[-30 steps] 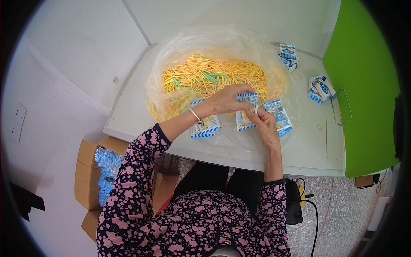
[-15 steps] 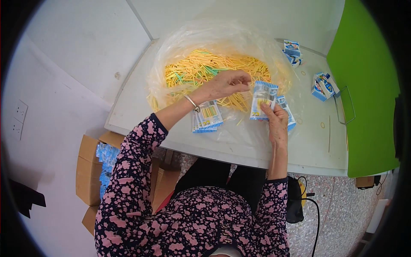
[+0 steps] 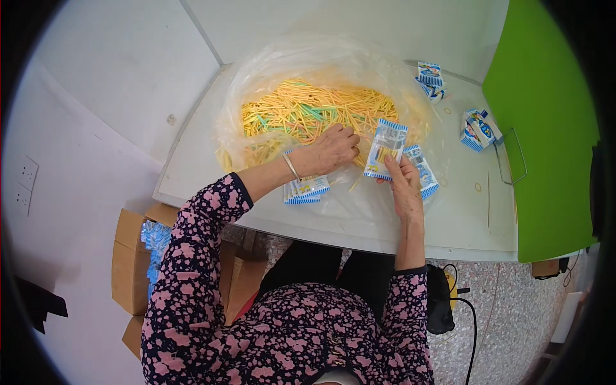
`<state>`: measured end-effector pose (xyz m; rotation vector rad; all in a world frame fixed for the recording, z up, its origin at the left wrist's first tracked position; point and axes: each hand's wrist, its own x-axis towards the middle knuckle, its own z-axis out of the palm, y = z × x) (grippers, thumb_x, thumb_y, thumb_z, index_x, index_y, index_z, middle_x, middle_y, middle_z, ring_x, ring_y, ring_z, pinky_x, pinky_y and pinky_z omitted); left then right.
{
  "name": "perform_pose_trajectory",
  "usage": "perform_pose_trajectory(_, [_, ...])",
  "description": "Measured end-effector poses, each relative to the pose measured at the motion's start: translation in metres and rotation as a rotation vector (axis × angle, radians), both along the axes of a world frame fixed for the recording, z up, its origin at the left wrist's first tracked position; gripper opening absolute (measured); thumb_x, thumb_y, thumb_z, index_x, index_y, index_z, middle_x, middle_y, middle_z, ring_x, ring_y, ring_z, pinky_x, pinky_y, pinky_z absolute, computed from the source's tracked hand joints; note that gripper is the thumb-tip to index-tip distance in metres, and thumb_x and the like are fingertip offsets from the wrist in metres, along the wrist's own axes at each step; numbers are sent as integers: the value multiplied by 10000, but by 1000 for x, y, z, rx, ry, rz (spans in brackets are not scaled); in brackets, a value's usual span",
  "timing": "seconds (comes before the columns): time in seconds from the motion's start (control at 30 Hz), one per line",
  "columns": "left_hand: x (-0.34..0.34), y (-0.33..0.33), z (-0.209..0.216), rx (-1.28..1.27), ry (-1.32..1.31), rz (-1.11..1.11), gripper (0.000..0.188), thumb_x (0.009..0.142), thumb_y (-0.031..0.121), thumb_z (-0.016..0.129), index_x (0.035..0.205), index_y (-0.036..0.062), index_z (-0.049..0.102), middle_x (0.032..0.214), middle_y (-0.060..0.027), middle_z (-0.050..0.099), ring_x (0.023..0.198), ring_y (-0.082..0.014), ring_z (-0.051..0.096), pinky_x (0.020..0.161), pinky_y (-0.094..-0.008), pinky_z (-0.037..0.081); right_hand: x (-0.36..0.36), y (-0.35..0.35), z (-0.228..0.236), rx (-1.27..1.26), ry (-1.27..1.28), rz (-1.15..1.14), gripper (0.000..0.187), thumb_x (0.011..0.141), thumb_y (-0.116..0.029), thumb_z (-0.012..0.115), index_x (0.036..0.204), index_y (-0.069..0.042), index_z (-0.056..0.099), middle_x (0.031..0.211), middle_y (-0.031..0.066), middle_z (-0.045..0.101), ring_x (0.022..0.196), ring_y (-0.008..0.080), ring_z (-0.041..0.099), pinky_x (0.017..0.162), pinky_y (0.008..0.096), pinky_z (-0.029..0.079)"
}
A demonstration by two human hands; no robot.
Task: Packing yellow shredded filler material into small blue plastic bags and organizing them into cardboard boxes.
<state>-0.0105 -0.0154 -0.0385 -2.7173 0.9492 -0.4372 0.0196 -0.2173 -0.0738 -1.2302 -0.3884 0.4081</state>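
Note:
My right hand pinches a small blue-and-white plastic packet upright by its lower right side. Several thin yellow sticks show through its clear window. My left hand, with a bracelet at the wrist, is over the near edge of a heap of thin yellow, orange and green sticks. Its fingers are curled in; anything between them is hidden. A large clear plastic bag lies open around the heap. Beneath my left wrist lie more packets, and another packet rests just behind my right hand.
Small blue-and-white packs stand on the table's right side, by a bent wire stand. More packets lie at the back right. A green panel bounds the right. Down left, a cardboard box holds blue packets.
My left hand has moved left and nearer to me, away from the packet, and its fingers have curled in over the sticks. The packet in my right hand has shifted slightly left and tilted.

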Motion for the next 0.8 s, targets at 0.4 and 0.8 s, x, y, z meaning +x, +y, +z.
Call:
perform_pose_trajectory(0.4, [22,24,31,-889,333,477,90,823,103,563,846,20,591,700,-35,603,631,-101,539,602,-251,441,2,-4,-8,-67,3,37,227,857,-209,593,973,-21,646,829,13,648,697,55,562,596,203,434])
perform_pose_trajectory(0.8, [11,-7,65,-1472,547,213,205,909,232,505,955,37,552,820,-13,616,792,-53,534,711,-212,424,0,-4,-7,-58,40,172,213,838,-190,620,927,0,659,787,42,655,663,79,583,559,223,458])
